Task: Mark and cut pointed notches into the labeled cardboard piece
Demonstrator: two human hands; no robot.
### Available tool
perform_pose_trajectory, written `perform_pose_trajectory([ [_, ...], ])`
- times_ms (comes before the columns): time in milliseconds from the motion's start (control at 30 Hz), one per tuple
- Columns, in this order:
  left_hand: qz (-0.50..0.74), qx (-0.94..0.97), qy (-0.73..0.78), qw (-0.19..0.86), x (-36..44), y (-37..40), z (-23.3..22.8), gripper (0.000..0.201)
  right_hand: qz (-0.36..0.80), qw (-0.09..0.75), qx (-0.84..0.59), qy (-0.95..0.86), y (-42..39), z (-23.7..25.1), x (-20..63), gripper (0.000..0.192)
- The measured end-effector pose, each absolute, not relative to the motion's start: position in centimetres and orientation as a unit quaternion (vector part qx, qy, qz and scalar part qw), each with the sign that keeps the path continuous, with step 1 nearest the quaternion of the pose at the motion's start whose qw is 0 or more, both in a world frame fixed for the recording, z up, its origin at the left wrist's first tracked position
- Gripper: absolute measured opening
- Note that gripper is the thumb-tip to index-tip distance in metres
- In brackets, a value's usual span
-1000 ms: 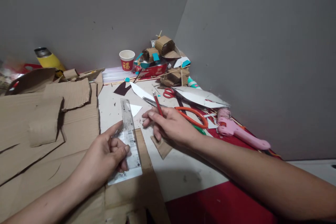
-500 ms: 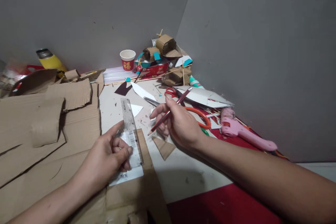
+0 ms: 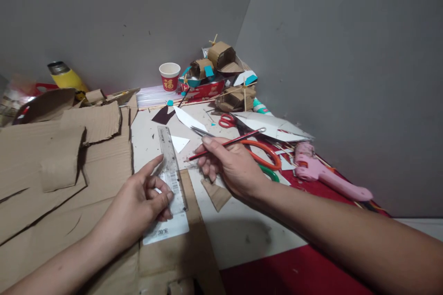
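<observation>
My left hand (image 3: 148, 193) is closed at the left edge of a clear plastic ruler (image 3: 169, 150), thumb and curled fingers on it, index finger stretched forward. Beneath the ruler lie a white printed label (image 3: 173, 226) and a strip of brown cardboard (image 3: 197, 226). In my right hand (image 3: 230, 163) a red and black pencil (image 3: 238, 138) is held nearly level, its tip to the left, above the table just right of the ruler. Behind that hand rest scissors with orange and green handles (image 3: 268, 154), their blades partly showing.
Stacked cardboard sheets (image 3: 34, 161) cover the left side. At the back stand a paper cup (image 3: 169, 77), a yellow bottle (image 3: 71, 80) and cardboard models (image 3: 221, 57). A pink glue gun (image 3: 325, 177) and small red-handled scissors (image 3: 226, 120) lie to the right.
My right hand has tilted the pencil from steep to nearly level, and its tip has moved left and away from me. The ruler has slid slightly forward over the label.
</observation>
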State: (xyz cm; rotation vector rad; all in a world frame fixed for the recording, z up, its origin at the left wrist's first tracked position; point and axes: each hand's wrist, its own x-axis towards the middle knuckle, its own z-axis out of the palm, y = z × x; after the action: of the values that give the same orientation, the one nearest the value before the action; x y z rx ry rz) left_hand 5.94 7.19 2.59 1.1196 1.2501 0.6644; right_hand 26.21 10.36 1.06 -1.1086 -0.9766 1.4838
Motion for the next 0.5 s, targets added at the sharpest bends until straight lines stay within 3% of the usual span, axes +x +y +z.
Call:
perform_pose_trajectory([
  [500, 0.297, 0.506, 0.522, 0.619, 5.46, 7.83, 2.17, 0.087, 0.605, 0.522, -0.448, -0.401, 10.5, 0.56, 26.19, 0.027],
])
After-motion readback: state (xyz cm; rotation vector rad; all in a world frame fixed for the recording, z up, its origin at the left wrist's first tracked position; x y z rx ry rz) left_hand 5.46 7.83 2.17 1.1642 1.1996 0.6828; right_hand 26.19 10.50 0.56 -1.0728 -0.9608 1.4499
